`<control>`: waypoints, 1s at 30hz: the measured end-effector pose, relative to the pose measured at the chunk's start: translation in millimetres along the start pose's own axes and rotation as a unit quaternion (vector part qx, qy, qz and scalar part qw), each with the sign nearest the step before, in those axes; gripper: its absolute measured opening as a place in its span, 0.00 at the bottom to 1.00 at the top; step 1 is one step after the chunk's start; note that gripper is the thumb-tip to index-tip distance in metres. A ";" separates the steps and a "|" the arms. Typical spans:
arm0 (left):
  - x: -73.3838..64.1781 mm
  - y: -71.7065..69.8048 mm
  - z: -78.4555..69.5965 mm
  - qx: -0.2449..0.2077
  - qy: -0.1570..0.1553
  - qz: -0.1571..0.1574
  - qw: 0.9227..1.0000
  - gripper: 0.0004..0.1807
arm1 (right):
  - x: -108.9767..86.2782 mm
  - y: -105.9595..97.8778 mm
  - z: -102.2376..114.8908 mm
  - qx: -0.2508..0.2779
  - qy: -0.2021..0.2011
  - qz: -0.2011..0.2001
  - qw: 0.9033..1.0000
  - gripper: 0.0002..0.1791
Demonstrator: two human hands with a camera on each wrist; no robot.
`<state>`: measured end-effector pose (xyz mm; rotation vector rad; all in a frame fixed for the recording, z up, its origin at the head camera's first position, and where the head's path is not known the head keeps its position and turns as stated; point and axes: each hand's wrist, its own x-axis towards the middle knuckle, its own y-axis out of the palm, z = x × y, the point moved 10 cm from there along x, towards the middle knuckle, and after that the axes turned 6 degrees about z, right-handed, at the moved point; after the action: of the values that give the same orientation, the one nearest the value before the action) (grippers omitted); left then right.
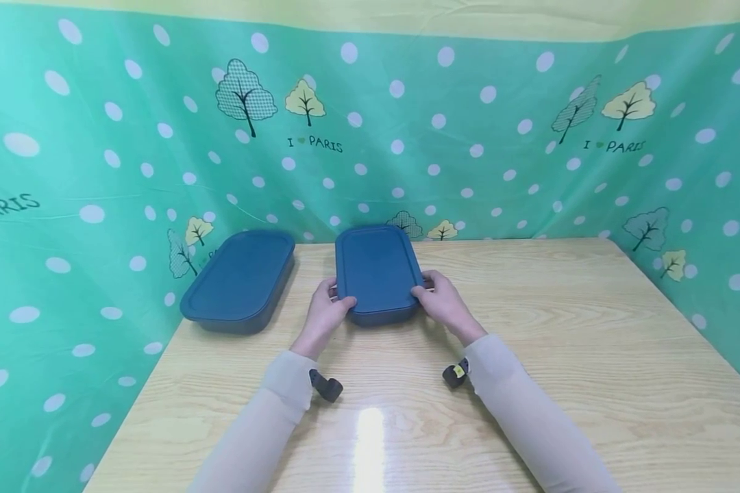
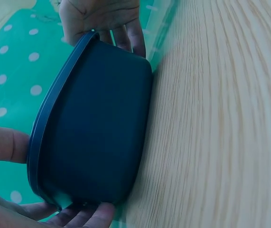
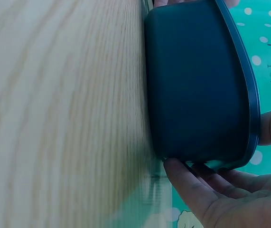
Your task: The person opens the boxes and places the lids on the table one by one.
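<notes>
One blue lidded box [image 1: 379,270] is right in the middle of it, out by the far edge of the worktop [image 1: 561,342], and it's pinched from both sides! Left hand [image 1: 327,309] on the near left corner, right hand [image 1: 442,299] on the right side, thumbs up at the rim, fingers against the walls. From the head view most of those fingers vanish behind the box; the wrist views pick them up, reaching down along the sides. What's inside? Can't say, the lid [image 1: 376,263] covers it all. And the base: too shadowed to tell whether it touches the wood. Each wrist view also crops the opposite hand at the top, with just a sliver of the left one in the right wrist's picture.

Over to the left, a second blue box [image 1: 240,277] sits apart from the left hand, near the green dotted cloth [image 1: 407,164]. That cloth walls off the back and both sides, and the held box hides part of a printed tree. Closer in, pale sleeves [image 1: 259,424] run out of frame at the bottom, and glare [image 1: 368,452] washes out the wood grain between them.
</notes>
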<state>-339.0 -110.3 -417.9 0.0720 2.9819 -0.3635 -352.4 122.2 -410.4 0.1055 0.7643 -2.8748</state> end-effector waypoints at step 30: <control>3.6 21.0 -1.0 -0.016 -0.009 0.010 1.000 0.34 | -8.2 -17.1 -9.1 0.009 0.006 0.000 1.000 0.29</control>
<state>-341.3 -89.6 -422.4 0.0953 2.9659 -0.3114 -347.1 142.5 -409.0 0.1250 0.7399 -2.8852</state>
